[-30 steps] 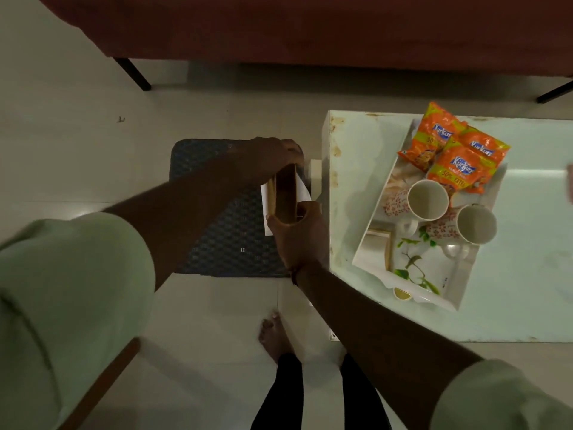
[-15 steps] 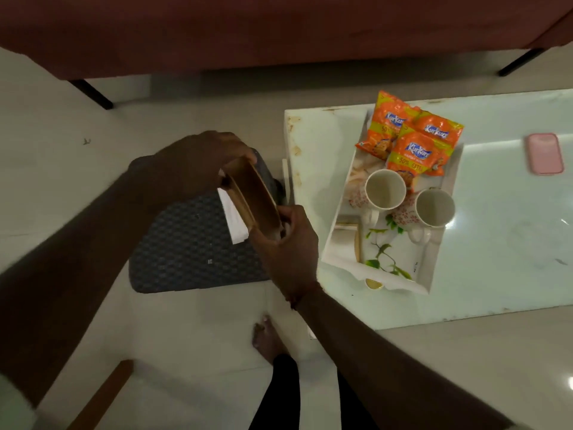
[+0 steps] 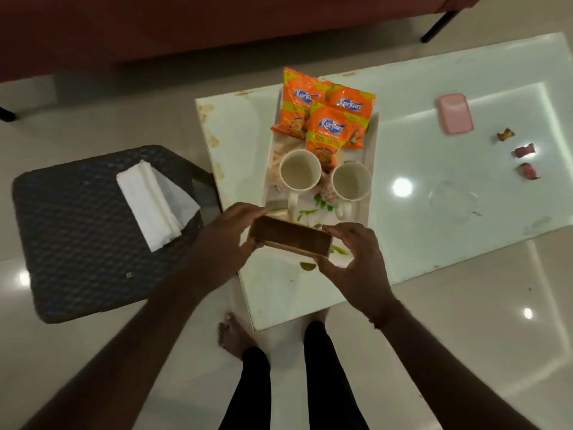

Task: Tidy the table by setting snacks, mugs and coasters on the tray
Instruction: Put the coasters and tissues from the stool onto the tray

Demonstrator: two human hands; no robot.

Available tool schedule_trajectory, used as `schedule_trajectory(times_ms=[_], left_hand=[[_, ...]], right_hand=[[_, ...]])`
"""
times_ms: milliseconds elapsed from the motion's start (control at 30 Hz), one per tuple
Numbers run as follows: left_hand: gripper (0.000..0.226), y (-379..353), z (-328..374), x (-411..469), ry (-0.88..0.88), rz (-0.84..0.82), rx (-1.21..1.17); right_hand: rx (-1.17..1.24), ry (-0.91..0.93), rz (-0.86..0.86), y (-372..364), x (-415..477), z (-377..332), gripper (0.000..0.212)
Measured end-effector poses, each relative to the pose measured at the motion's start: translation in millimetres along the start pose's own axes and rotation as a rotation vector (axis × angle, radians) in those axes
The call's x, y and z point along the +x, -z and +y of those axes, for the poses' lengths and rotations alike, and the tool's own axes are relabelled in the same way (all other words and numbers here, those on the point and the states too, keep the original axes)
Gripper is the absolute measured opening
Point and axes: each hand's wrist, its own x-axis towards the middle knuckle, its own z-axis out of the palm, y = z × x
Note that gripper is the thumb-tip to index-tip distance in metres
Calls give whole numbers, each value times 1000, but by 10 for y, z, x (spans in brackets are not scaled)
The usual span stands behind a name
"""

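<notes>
Left hand (image 3: 221, 240): grip closed on the left end of the wooden coaster holder (image 3: 290, 238), thumb on its near side, fingers over the far edge.
Right hand (image 3: 353, 262): grip closed on the right end of the same holder, fingers curled round its corner.
Wooden coaster holder: brown, box-shaped, open side up, held level between both hands over the near end of the tray (image 3: 373, 156); cannot tell whether it touches the tray.
Tray: white, leaf print, on the left part of the white bench (image 3: 434, 197).
Mugs: two, upright and empty, side by side mid-tray, left mug (image 3: 299, 173), right mug (image 3: 352, 181), handles toward the person.
Snack packets (image 3: 328, 119): three orange ones, overlapping, at the tray's far end.
Bench extras: pink case (image 3: 454, 113) and small wrappers (image 3: 524, 150) on the right side, well apart from the tray.
Stool (image 3: 77, 237): dark woven, left of the bench, white folded tissue (image 3: 155, 200) on it.
Floor: bare foot (image 3: 232, 336) visible below the bench edge.
</notes>
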Motion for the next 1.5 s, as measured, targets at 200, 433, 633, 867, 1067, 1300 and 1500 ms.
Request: schedule_trajectory(times_ms=[200,433,633,867,1067,1300,1500], left_hand=[[53,-562,229,171,63,36,16],[54,-768,171,289,116,0,43],[56,-793,149,307,103,-1,98],[48,-440,99,105,14,163,144],[32,219,-398,-344,252,510,57],[51,604,-1076,-414,801,596,-229],[70,543,-1280,-94,895,480,-321]], right_hand=[[-169,-70,-48,57,96,432,50],[-295,-77,-103,-90,174,574,48],[-282,-110,-97,-142,181,590,49],[-140,-103,39,-17,54,398,50],[89,1,319,-84,82,-196,27],[287,-95,-35,-839,182,-1204,17],[435,-435,-300,-1661,303,-1705,17]])
